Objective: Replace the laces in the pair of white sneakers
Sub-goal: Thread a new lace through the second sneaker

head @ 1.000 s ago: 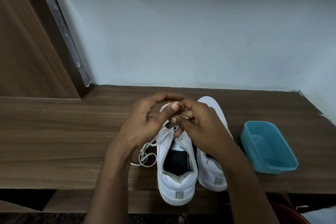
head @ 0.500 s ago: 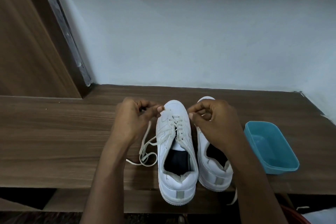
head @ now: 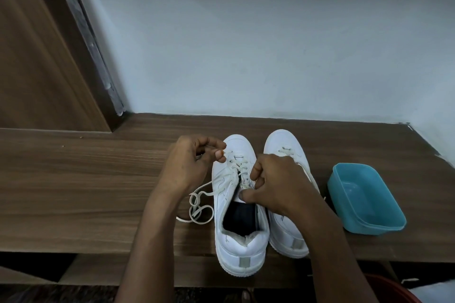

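Two white sneakers stand side by side on the wooden table (head: pixel 73 179), toes toward the wall. The left sneaker (head: pixel 240 229) has an off-white lace (head: pixel 199 206) threaded through its eyelets, with loose loops lying on the table to its left. My left hand (head: pixel 192 167) pinches a strand of that lace beside the toe. My right hand (head: pixel 275 184) grips the lacing and tongue near the top eyelets of the left sneaker. The right sneaker (head: pixel 283 145) is partly hidden under my right hand and forearm.
A teal plastic tub (head: pixel 366 199) sits on the table to the right of the sneakers. A pale wall runs behind, with a wooden panel at the far left. The table's front edge lies just under the sneaker heels, and a red object shows at the bottom right.
My hands came apart from the middle. The left hand drew the lace out to the left of the toe; the right hand then dropped onto the left sneaker's lacing and tongue.
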